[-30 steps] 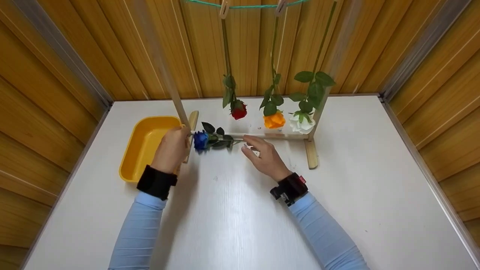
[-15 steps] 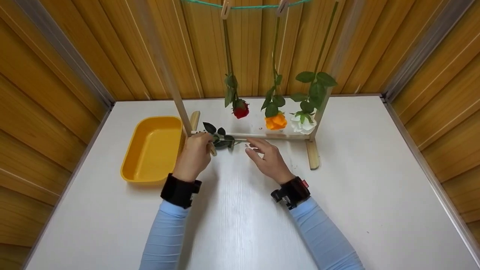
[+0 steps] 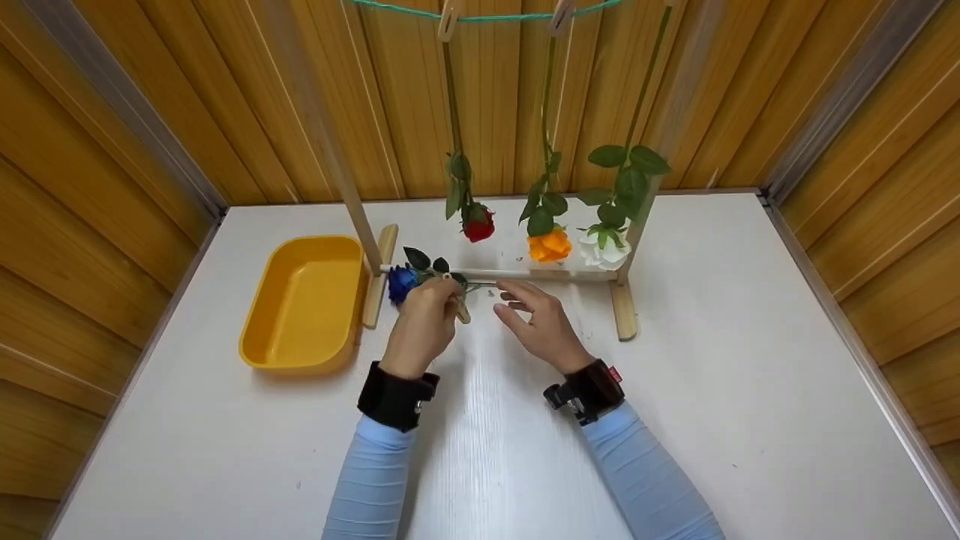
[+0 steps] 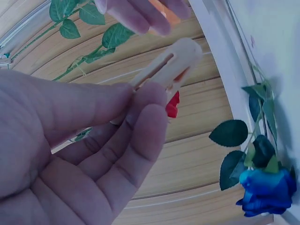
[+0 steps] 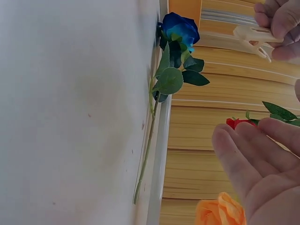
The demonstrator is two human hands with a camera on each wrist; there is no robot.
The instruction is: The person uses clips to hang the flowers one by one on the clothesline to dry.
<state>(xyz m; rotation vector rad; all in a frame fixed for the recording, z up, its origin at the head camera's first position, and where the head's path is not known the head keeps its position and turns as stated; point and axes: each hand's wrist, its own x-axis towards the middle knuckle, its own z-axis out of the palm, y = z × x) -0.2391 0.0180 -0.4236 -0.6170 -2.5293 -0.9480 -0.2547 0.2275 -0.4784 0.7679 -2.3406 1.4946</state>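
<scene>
Between thumb and fingertips my left hand (image 3: 424, 322) pinches a pale clothespin (image 4: 176, 61), held above the table. Just beyond and left of that hand lies a blue rose (image 3: 402, 284) with dark leaves, its bloom toward the left. The right wrist view shows the whole blue rose (image 5: 180, 30) and its thin stem (image 5: 147, 150) lying on the white table. My right hand (image 3: 544, 326) hovers near the stem's right end, fingers loosely bent and holding nothing.
A wooden rack, with its bottom bar (image 3: 540, 275), stands behind the hands. From a green cord (image 3: 502, 14) hang a red rose (image 3: 478, 224), an orange rose (image 3: 550, 244) and a white rose (image 3: 604, 248). At left sits a yellow tub (image 3: 251, 330).
My left hand has moved right from beside the yellow tub, passing over the blue bloom, with the clothespin in its fingers. The right hand has stayed nearly in place.
</scene>
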